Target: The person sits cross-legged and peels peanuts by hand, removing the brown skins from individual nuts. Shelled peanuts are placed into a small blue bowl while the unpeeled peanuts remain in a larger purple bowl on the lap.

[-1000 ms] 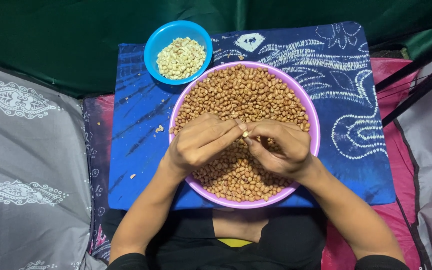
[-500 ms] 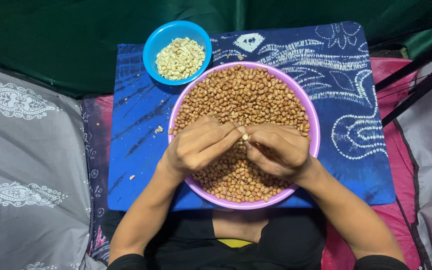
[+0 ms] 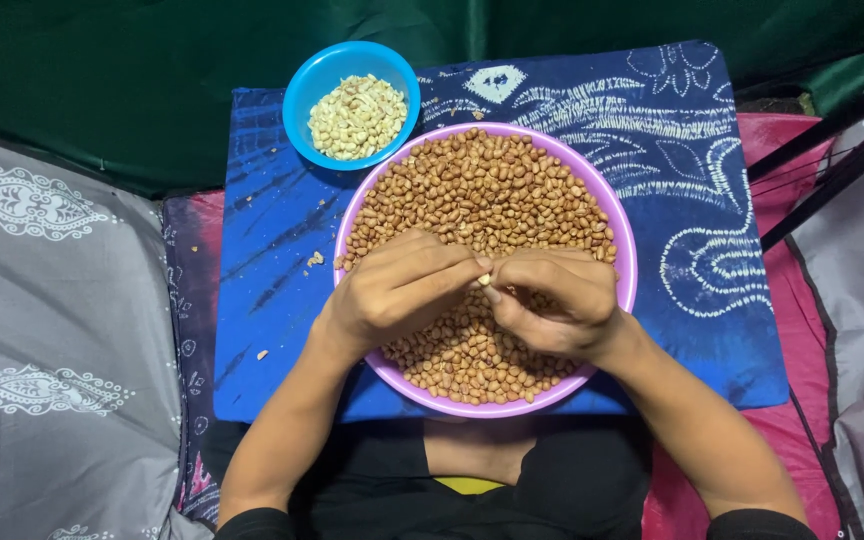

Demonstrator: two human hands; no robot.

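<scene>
Head view: 2 hands, left hand (image 3: 397,295) and right hand (image 3: 552,300), pinch 1 peanut (image 3: 485,280) above blue cloth (image 3: 272,250).

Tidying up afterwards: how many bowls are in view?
2: a small blue plastic bowl of pale peeled nuts at top left, and a large purple plastic bowl of brown peanuts under both hands.

Your surface is a board draped in blue batik cloth (image 3: 282,270). The purple bowl of brown peanuts (image 3: 625,262) sits centred on it; the blue bowl of peeled kernels (image 3: 299,90) touches its far-left rim.
</scene>
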